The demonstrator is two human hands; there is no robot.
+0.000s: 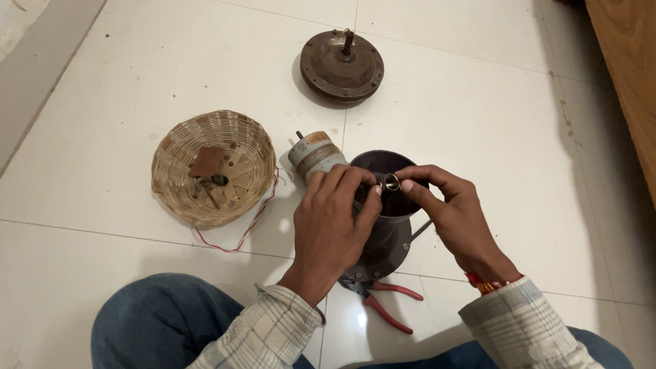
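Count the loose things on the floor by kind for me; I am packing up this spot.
Metal motor parts: 4 (rusty disc, grey cylinder, dark housing, small ring held by left hand and right hand)
Wicker basket: 1
Red-handled pliers: 1
Total: 6

No packages, labels, signs or screens show anywhere in this view. The nearest candidate is a brownish patch in the wicker basket (214,167) at about nine o'clock; it may be a scrap of card, though the view is too coarse to tell.
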